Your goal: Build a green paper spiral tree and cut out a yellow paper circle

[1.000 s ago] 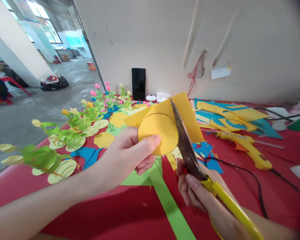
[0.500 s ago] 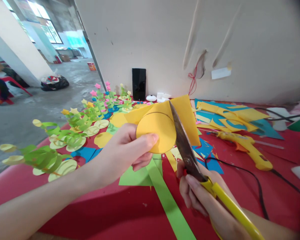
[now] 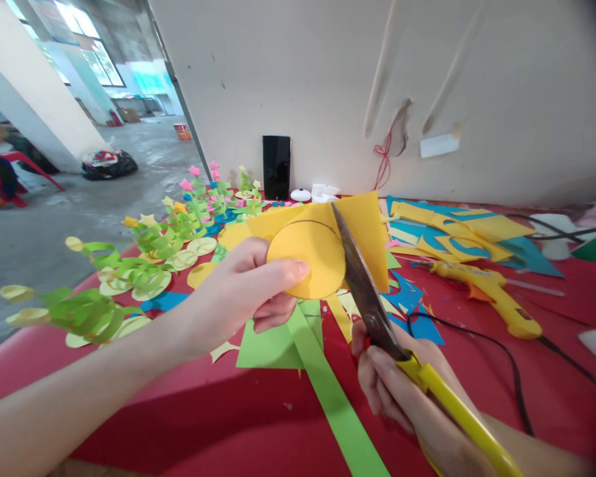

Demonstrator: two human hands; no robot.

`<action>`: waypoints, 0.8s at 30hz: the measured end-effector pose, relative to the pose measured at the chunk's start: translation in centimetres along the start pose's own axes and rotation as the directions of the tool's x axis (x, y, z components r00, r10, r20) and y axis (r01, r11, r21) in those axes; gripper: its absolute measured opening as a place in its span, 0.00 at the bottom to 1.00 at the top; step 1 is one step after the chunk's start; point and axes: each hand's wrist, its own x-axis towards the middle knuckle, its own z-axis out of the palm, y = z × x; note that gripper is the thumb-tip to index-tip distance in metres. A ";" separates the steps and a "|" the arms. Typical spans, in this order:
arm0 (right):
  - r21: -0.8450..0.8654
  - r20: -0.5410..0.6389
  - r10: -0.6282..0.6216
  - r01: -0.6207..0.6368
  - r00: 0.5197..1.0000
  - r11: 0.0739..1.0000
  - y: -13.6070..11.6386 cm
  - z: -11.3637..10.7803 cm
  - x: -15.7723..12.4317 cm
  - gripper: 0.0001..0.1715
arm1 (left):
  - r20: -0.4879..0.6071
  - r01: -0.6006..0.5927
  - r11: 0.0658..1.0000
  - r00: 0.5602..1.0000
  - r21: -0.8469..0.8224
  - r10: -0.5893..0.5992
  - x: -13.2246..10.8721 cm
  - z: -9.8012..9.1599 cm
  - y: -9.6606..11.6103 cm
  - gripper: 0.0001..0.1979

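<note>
Pinched in my left hand point(image 3: 258, 281) is yellow paper point(image 3: 365, 232) with a round disc outline point(image 3: 322, 262), thumb on top of the disc. My right hand point(image 3: 402, 377) is wrapped round yellow-handled scissors point(image 3: 370, 298). Their dark blades point up and away, against the right edge of the disc, with the sheet behind them. Below the hands, green paper point(image 3: 271, 344) and a long green strip point(image 3: 332, 404) lie on the red table point(image 3: 203, 424).
Curled green paper plants point(image 3: 84, 311) line the left side. A phone point(image 3: 277, 167) leans on the back wall. At right lie a yellow glue gun point(image 3: 491, 288) with a black cable point(image 3: 506, 358), and yellow scraps point(image 3: 457, 228) over blue paper point(image 3: 531, 255).
My left hand and the yellow paper have shifted slightly left, turning a little. The scissor blades lean slightly further left. A pale scrap now shows below my left wrist.
</note>
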 end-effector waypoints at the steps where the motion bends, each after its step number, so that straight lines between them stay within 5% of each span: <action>1: -0.002 -0.007 -0.005 0.005 1.000 1.000 -0.1 0.0 0.0 0.16 | 0.006 0.003 1.000 1.000 -0.009 -0.003 0.0 0.0 0.0 0.17; 24: -0.030 0.034 0.030 -0.029 0.999 0.999 -0.1 -0.1 0.0 0.12 | 0.033 0.053 0.998 0.998 -0.032 -0.052 0.5 -1.1 0.8 0.16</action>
